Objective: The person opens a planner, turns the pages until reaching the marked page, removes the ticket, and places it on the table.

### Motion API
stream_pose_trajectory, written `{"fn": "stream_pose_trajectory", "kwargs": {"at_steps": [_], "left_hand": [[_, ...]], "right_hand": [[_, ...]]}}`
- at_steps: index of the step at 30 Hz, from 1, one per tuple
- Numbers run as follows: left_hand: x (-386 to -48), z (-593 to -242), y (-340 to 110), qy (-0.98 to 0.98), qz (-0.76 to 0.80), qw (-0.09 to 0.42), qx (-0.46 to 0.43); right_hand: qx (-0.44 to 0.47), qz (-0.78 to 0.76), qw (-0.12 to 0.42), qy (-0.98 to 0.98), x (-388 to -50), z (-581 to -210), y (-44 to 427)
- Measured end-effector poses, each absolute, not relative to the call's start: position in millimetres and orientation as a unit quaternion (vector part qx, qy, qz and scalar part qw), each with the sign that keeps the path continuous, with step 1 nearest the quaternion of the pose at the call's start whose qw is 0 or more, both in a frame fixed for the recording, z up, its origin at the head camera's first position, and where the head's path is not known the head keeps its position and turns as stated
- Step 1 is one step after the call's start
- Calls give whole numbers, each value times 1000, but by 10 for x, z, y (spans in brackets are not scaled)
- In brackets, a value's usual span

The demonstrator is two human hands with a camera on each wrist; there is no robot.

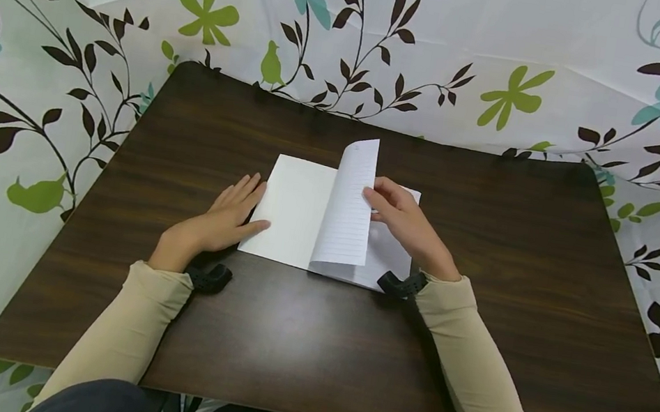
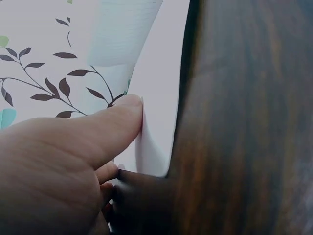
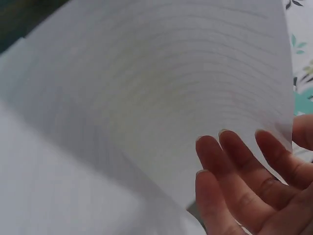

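An open notebook (image 1: 291, 211) lies on the dark wooden table, its left side blank white. One lined page (image 1: 347, 208) stands raised and curved near the middle. My right hand (image 1: 406, 225) pinches this page by its right edge; in the right wrist view the edge runs between thumb and index finger (image 3: 274, 149), the other fingers spread behind the sheet. My left hand (image 1: 219, 220) rests with straight fingers at the notebook's left edge, the thumb (image 2: 120, 120) lying on the white sheet. In the left wrist view the other fingertips are mostly hidden behind the thumb.
The brown table (image 1: 286, 340) extends around the notebook on every side. A white cloth (image 1: 435, 45) with leaf, bird and flower prints hangs behind and beside it. Black wrist-worn devices (image 1: 211, 279) sit under both wrists, the right one close to the notebook's lower right corner.
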State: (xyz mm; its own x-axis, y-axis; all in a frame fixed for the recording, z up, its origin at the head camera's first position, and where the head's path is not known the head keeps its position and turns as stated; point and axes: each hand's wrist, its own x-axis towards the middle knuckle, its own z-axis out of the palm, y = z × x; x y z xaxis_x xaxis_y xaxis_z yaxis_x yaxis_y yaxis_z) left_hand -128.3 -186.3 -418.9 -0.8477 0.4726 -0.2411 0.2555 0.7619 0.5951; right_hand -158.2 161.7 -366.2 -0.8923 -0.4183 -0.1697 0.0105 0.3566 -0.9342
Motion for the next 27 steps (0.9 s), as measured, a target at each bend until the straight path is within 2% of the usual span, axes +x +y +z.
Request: {"fn": "stream_pose_trajectory", "kwargs": {"at_steps": [7, 13, 20, 27], "left_hand": [[-1263, -4203, -1873, 916, 296, 177, 203], [-1280, -4219, -1859, 919, 290, 190, 186], [-1263, -4170, -1824, 917, 299, 193, 180], [-1259, -4179, -1856, 901, 355, 175, 177]], "right_hand": [[-150, -575, 213, 776, -1565, -3822, 1389], [-145, -568, 234, 776, -1523, -3971, 1209], [-176, -565, 237, 771, -1502, -4033, 1133], [-190, -541, 233, 785, -1513, -4030, 1120]]}}
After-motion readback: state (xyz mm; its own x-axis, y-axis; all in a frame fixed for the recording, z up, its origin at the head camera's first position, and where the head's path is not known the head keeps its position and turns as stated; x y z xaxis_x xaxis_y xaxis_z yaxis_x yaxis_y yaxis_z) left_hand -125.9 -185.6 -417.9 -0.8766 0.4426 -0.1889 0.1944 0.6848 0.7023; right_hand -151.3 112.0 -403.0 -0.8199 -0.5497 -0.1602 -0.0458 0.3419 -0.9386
